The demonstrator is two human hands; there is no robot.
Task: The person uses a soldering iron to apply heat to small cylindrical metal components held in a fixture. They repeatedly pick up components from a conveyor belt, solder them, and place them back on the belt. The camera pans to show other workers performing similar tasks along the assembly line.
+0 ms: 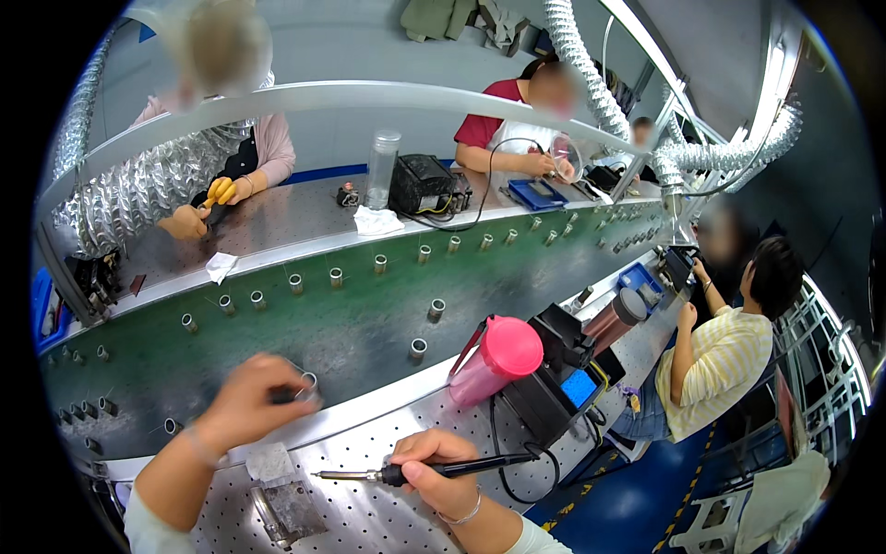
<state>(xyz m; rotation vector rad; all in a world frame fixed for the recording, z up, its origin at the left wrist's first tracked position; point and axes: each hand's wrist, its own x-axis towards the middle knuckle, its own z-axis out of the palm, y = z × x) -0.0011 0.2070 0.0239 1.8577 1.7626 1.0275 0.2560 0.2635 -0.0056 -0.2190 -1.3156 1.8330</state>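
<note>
My left hand point(254, 397) is closed, slightly blurred, with its fingertips on a small metal cylinder point(310, 381) above the near edge of the green conveyor belt. In my right hand point(441, 469) is a soldering iron point(489, 463), gripped like a pen. Its bare tip points left over the perforated metal bench point(388, 517) and touches nothing. Below my left hand, a metal fixture point(293, 515) with a tube-like bar lies on the bench beside a pale square pad point(269, 462).
More small metal cylinders point(418, 349) stand along the green belt point(351, 314). To the right are a pink lidded cup point(498, 360), a black soldering station point(544, 397) with a blue screen, and its looped cable point(500, 462). Co-workers sit across the belt; another person point(720, 360) is at right.
</note>
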